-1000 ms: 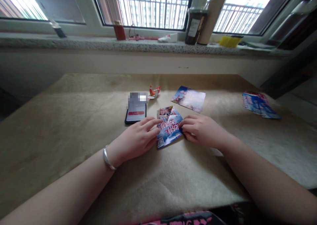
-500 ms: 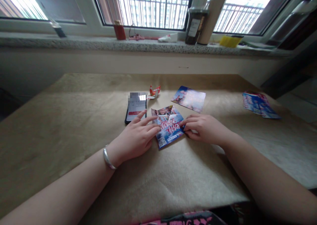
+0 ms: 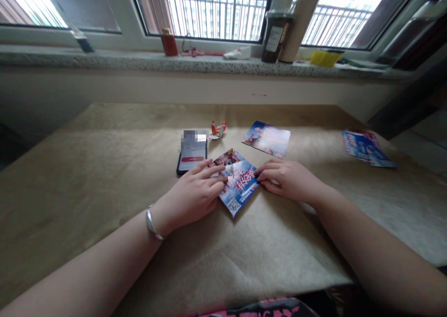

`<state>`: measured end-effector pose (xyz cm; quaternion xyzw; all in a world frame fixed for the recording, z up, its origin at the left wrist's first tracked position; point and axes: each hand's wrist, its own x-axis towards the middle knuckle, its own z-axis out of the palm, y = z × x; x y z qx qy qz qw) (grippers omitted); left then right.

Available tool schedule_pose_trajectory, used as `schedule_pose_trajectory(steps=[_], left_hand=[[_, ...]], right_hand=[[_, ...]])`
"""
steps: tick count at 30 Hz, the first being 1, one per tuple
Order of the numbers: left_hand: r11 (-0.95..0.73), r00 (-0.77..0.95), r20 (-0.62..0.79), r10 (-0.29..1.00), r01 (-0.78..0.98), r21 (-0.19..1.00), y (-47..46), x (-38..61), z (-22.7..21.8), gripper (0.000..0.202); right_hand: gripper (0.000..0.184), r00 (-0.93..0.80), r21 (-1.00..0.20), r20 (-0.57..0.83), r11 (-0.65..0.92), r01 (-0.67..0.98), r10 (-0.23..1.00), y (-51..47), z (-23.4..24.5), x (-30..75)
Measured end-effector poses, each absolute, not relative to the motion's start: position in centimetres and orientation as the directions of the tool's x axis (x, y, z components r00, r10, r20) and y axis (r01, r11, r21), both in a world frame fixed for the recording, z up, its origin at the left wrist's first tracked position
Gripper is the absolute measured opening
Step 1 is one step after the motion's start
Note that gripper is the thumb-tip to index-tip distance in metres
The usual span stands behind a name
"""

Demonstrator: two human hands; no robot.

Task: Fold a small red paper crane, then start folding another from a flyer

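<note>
A square of printed paper (image 3: 236,186), blue and red with white lettering and a QR code, lies turned cornerwise on the table with creases across it. My left hand (image 3: 195,186) rests over its left edge, fingers stretched out and slightly apart, the thumb hidden. At the right corner, my right hand (image 3: 284,178) pinches the paper between thumb and curled fingers. A phone (image 3: 192,156) with a lit screen lies just beyond my left hand. Behind the paper stands a small folded red and white paper shape (image 3: 218,130).
Another printed sheet (image 3: 268,139) lies flat at the back. Several similar leaflets (image 3: 366,148) are fanned at the right of the brown-covered table (image 3: 104,168). On the stone windowsill (image 3: 132,62) stand a dark jar (image 3: 274,37), a red container (image 3: 169,44) and a yellow item (image 3: 325,57).
The paper has turned clockwise, so its QR-code corner now points toward me. Both hands have stayed at its sides with small finger shifts.
</note>
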<state>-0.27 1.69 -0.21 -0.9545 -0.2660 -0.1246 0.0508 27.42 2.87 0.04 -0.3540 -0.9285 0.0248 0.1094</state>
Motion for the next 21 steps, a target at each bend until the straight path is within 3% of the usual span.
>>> schedule_pose_trajectory(steps=[9,14,21], left_hand=[[-0.891,0.862,0.229,0.452,0.45,0.061,1.4,-0.1,0.0,0.019],[-0.868,0.844,0.2,0.497,0.479,0.131,1.3,0.1,0.2,0.036],[-0.864,0.84,0.216,0.499,0.501,0.046,1.5,0.1,0.3,0.021]], right_hand=[[0.031,-0.762,-0.184,0.208,0.79,0.585,0.613,2.5,0.1,26.7],[0.029,-0.793,-0.152,0.23,0.826,0.543,0.564,2.3,-0.3,26.0],[0.02,-0.769,-0.121,0.207,0.796,0.593,0.604,2.3,-0.2,26.1]])
